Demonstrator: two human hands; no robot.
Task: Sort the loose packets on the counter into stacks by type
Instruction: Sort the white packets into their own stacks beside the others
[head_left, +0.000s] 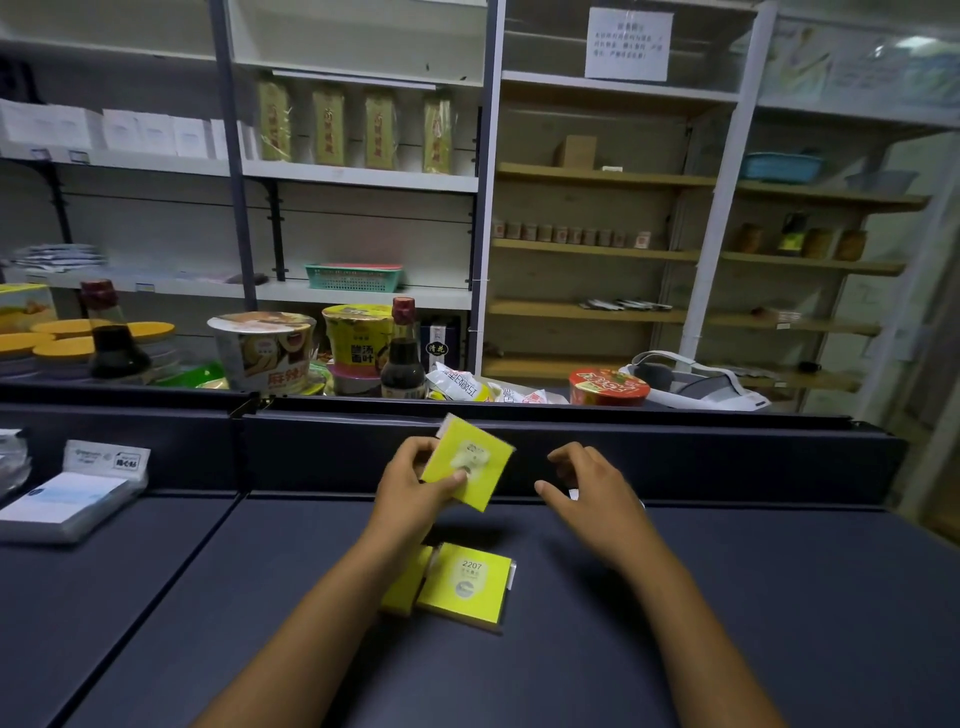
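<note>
My left hand (410, 486) holds a square yellow packet (470, 460) tilted in the air above the dark counter (727, 597). My right hand (587, 486) hovers just right of it, fingers spread and curled, holding nothing I can make out. Below on the counter lies a stack of yellow packets (465, 584) marked 2207, with another yellow packet (408, 582) leaning beside it, partly hidden by my left forearm. At the far left sits a stack of white-and-blue packets (67, 506), with a white packet (106, 457) standing behind it.
A raised dark ledge (675, 452) runs along the back of the counter. Behind it stand noodle cups (265, 351), two soy sauce bottles (402, 358), a red bowl (608, 387) and snack bags. Shelving fills the background.
</note>
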